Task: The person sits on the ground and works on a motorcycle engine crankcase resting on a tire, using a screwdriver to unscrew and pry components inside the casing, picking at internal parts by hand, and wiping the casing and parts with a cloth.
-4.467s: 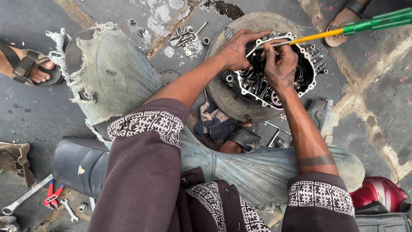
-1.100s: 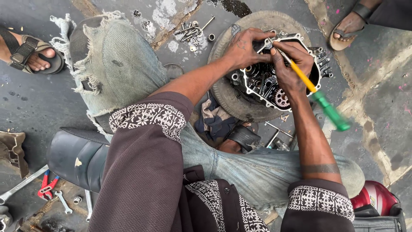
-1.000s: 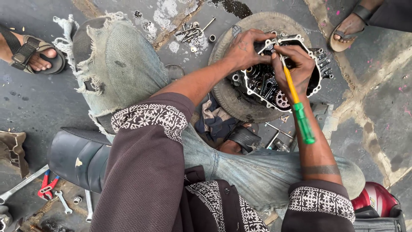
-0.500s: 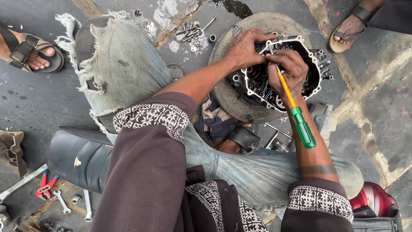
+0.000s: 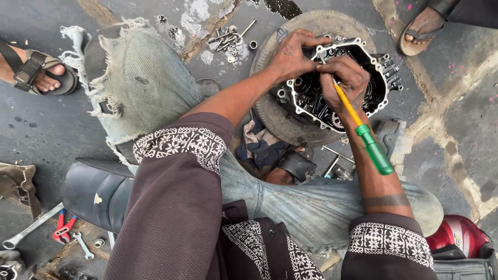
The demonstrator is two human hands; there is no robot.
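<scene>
right hand [image 5: 346, 78]: fingers closed around yellow-shafted, green-handled screwdriver [image 5: 363, 133], tip hidden inside black metal engine casing [image 5: 337, 78] | left hand [image 5: 291, 53]: fingers curled over casing's upper rim, touching right hand

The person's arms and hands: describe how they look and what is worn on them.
Both arms are bare from elbow to hand, under dark brown sleeves ending in white-patterned embroidered cuffs. The left hand and right hand wear no gloves. A dark band circles the right forearm above the cuff.
</scene>
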